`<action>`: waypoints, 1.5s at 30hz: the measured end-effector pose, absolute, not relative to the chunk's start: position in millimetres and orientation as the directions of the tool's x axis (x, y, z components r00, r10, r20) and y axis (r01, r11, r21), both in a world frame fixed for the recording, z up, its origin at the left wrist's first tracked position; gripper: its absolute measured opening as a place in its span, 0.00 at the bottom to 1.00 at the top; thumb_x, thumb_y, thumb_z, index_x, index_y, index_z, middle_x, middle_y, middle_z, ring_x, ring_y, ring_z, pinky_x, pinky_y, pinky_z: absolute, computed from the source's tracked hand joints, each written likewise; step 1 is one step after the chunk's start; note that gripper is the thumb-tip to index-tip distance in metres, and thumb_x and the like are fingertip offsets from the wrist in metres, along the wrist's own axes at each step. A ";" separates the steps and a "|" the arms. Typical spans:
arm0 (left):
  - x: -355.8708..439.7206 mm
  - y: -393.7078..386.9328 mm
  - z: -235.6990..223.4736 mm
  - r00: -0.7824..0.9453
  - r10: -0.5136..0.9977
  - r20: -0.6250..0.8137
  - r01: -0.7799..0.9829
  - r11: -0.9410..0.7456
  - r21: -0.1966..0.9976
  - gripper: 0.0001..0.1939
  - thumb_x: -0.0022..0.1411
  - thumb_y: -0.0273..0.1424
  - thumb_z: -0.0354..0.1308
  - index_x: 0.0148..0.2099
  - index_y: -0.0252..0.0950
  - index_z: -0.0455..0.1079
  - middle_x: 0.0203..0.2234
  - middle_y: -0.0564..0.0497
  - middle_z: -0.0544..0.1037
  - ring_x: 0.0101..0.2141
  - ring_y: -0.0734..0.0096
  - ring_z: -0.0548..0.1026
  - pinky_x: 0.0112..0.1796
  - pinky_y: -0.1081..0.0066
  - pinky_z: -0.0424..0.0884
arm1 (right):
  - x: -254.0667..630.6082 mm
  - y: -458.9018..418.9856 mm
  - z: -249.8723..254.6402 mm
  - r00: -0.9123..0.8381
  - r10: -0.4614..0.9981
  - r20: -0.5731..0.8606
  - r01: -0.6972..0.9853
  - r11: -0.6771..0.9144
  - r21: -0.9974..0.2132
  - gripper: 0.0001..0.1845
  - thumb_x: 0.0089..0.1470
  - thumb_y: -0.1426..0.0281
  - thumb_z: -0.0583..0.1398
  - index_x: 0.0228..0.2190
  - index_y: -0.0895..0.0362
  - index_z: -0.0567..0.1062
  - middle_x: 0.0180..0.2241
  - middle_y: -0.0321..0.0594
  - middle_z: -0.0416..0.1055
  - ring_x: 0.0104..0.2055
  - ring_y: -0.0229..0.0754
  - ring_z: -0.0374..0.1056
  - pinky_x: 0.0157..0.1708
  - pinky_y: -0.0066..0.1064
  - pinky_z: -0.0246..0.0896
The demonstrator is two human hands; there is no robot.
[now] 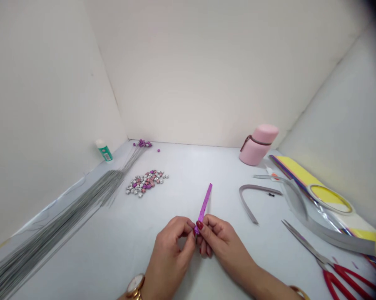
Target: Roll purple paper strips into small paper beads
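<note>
A narrow purple paper strip (205,204) with darker spots rises from between my fingertips, its free end pointing away from me. My left hand (173,250) pinches the folded lower end of the strip between thumb and forefinger. From the other side my right hand (220,239) grips the same end, with its thumb pressed on the paper. The fingertips of both hands nearly meet there and hide part of the fold. Left of my hands lies a pile of small folded paper stars (147,183) in silver, purple and pink.
Long thin wires (65,216) lie along the left, some tipped with purple stars (144,143). A glue stick (104,151) stands behind them. To the right are a pink flask (259,145), grey strips (247,204), red-handled scissors (323,260), a tape roll (331,199) and yellow sheets (292,168).
</note>
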State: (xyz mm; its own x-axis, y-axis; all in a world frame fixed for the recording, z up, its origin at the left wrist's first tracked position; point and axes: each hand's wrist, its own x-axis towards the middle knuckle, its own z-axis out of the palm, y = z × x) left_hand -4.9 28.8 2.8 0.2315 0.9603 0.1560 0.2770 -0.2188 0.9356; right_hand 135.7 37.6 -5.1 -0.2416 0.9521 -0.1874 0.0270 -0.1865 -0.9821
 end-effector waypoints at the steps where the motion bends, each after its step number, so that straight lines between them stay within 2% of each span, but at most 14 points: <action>1: -4.5 29.0 2.4 0.234 0.961 0.150 0.256 -0.210 0.944 0.08 0.57 0.24 0.47 0.28 0.35 0.64 0.27 0.50 0.70 0.30 0.72 0.70 0.33 0.73 0.66 | 135.7 37.1 -5.5 -0.239 0.954 -0.180 0.030 -0.178 -0.984 0.20 0.50 0.54 0.53 0.21 0.58 0.65 0.15 0.30 0.62 0.16 0.31 0.58 0.17 0.23 0.51; 3: -3.6 30.0 0.4 0.222 0.968 0.113 0.192 -0.157 0.969 0.07 0.57 0.25 0.48 0.27 0.35 0.63 0.28 0.50 0.70 0.29 0.72 0.70 0.32 0.73 0.67 | 135.7 36.4 -6.7 -0.232 0.958 -0.167 0.037 -0.163 -0.986 0.19 0.50 0.55 0.54 0.21 0.58 0.65 0.16 0.31 0.63 0.17 0.32 0.58 0.18 0.24 0.52; 7: -3.7 33.7 -3.5 0.262 0.963 -0.064 0.036 0.056 0.998 0.06 0.58 0.27 0.49 0.29 0.34 0.62 0.24 0.51 0.71 0.28 0.71 0.71 0.31 0.72 0.67 | 136.1 36.5 -10.3 -0.211 0.966 -0.150 0.057 -0.141 -0.988 0.17 0.52 0.57 0.53 0.21 0.57 0.66 0.17 0.31 0.64 0.17 0.32 0.59 0.19 0.24 0.52; 10: -6.0 36.0 -3.0 0.285 0.950 -0.131 0.022 0.130 0.991 0.07 0.58 0.29 0.49 0.28 0.33 0.63 0.23 0.52 0.71 0.27 0.72 0.70 0.30 0.73 0.65 | 136.5 36.8 -12.6 -0.201 0.968 -0.147 0.072 -0.135 -0.988 0.16 0.53 0.59 0.52 0.22 0.57 0.66 0.17 0.32 0.64 0.17 0.32 0.59 0.19 0.24 0.53; 13: -8.4 36.3 -1.1 0.262 0.958 -0.117 0.056 0.105 0.993 0.08 0.59 0.31 0.49 0.29 0.33 0.63 0.22 0.53 0.70 0.26 0.73 0.69 0.29 0.75 0.64 | 136.5 36.8 -12.9 -0.204 0.969 -0.143 0.074 -0.130 -0.989 0.15 0.54 0.60 0.52 0.23 0.58 0.65 0.20 0.33 0.66 0.18 0.32 0.59 0.19 0.24 0.53; 17: -9.8 35.3 0.2 0.267 0.962 -0.053 0.128 0.019 0.992 0.06 0.58 0.30 0.50 0.33 0.33 0.65 0.27 0.50 0.73 0.30 0.71 0.71 0.32 0.73 0.66 | 136.2 36.1 -11.3 -0.212 0.968 -0.131 0.069 -0.119 -0.990 0.15 0.54 0.61 0.52 0.22 0.58 0.65 0.19 0.32 0.64 0.18 0.32 0.59 0.19 0.24 0.53; 21: -10.7 35.3 2.1 0.273 0.961 -0.030 0.264 -0.045 0.963 0.08 0.58 0.29 0.49 0.31 0.34 0.69 0.27 0.49 0.74 0.30 0.70 0.71 0.33 0.73 0.65 | 136.8 36.7 -10.5 -0.221 0.967 -0.125 0.065 -0.113 -0.991 0.15 0.54 0.61 0.52 0.22 0.58 0.65 0.18 0.32 0.63 0.18 0.32 0.58 0.19 0.24 0.53; 24: -11.1 35.0 3.9 0.269 0.963 -0.008 0.292 -0.074 0.953 0.10 0.58 0.29 0.49 0.30 0.35 0.70 0.26 0.50 0.75 0.29 0.70 0.72 0.32 0.74 0.65 | 137.2 38.1 -10.5 -0.229 0.965 -0.130 0.040 -0.124 -0.992 0.15 0.55 0.61 0.52 0.23 0.58 0.65 0.18 0.32 0.63 0.18 0.31 0.58 0.19 0.24 0.52; 28: -9.4 35.3 4.9 0.278 0.960 -0.037 0.246 -0.034 0.969 0.10 0.57 0.28 0.49 0.29 0.34 0.70 0.25 0.50 0.75 0.28 0.70 0.71 0.32 0.74 0.65 | 138.0 38.9 -12.2 -0.219 0.968 -0.124 0.036 -0.118 -0.992 0.14 0.55 0.62 0.52 0.23 0.58 0.64 0.15 0.30 0.61 0.17 0.31 0.56 0.19 0.23 0.51; 35: -7.6 43.2 5.3 0.293 0.915 -0.279 0.082 0.267 0.960 0.06 0.51 0.25 0.52 0.24 0.30 0.67 0.17 0.54 0.69 0.21 0.76 0.65 0.25 0.77 0.61 | 139.8 39.2 -14.0 -0.243 0.964 -0.109 0.020 -0.107 -0.994 0.14 0.55 0.63 0.53 0.23 0.58 0.65 0.16 0.31 0.62 0.18 0.31 0.58 0.19 0.23 0.52; 40: -8.4 40.5 3.2 0.260 0.945 -0.198 0.066 0.187 0.980 0.06 0.52 0.26 0.52 0.25 0.31 0.67 0.18 0.53 0.71 0.23 0.75 0.68 0.27 0.76 0.63 | 139.3 39.8 -12.1 -0.244 0.959 -0.146 -0.007 -0.152 -0.988 0.14 0.55 0.62 0.53 0.24 0.58 0.64 0.15 0.31 0.63 0.17 0.30 0.58 0.19 0.22 0.52; 45: -7.5 34.5 -1.6 0.308 0.946 -0.101 0.032 0.096 0.995 0.08 0.56 0.26 0.48 0.28 0.33 0.67 0.22 0.50 0.75 0.27 0.70 0.73 0.30 0.73 0.66 | 138.4 38.6 -12.2 -0.259 0.952 -0.162 0.008 -0.166 -0.986 0.14 0.54 0.62 0.54 0.23 0.59 0.64 0.18 0.32 0.64 0.18 0.30 0.59 0.19 0.23 0.52</action>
State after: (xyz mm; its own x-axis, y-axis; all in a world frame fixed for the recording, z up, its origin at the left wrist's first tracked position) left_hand -7.5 34.5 -1.6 0.3080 0.9460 -0.1009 0.0321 0.0956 0.9949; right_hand 138.4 38.6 -12.2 -0.2585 0.9523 -0.1624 0.0081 -0.1659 -0.9861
